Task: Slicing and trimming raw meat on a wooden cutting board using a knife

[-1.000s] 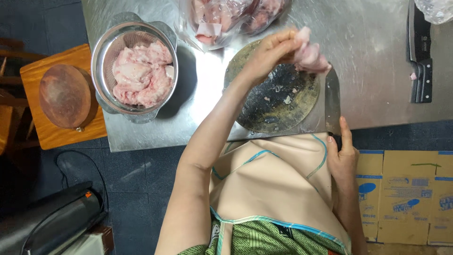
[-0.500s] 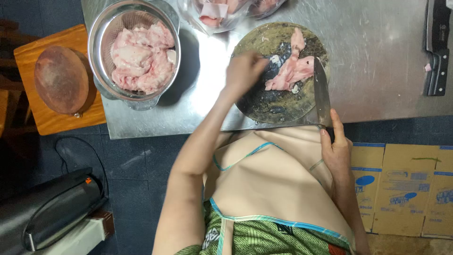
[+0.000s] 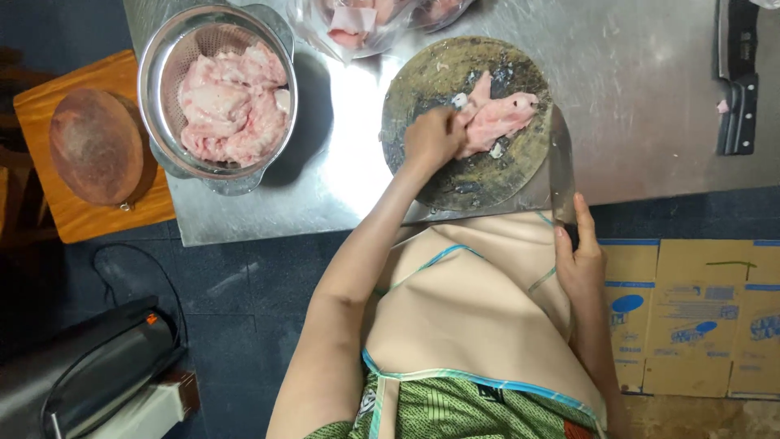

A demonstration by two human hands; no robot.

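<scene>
A pink piece of raw meat [image 3: 497, 118] lies on a round dark chopping board [image 3: 467, 175] on the steel table [image 3: 642, 97]. My left hand [image 3: 435, 138] presses down on the meat's left end, fingers closed on it. My right hand [image 3: 578, 260] is at the table's near edge and grips the handle of a cleaver [image 3: 561, 171], whose blade stands on edge along the board's right side, apart from the meat.
A steel colander bowl [image 3: 218, 89] heaped with raw meat stands left of the board. A clear bag of meat [image 3: 366, 20] lies at the far edge. A second cleaver [image 3: 735, 81] rests at the right. A wooden stool with a round block [image 3: 97, 146] stands left; cardboard [image 3: 699, 317] covers the floor right.
My left hand carried the meat down onto the board, let it lie flat and now presses its left end. The cleaver in my right hand stayed beside the board.
</scene>
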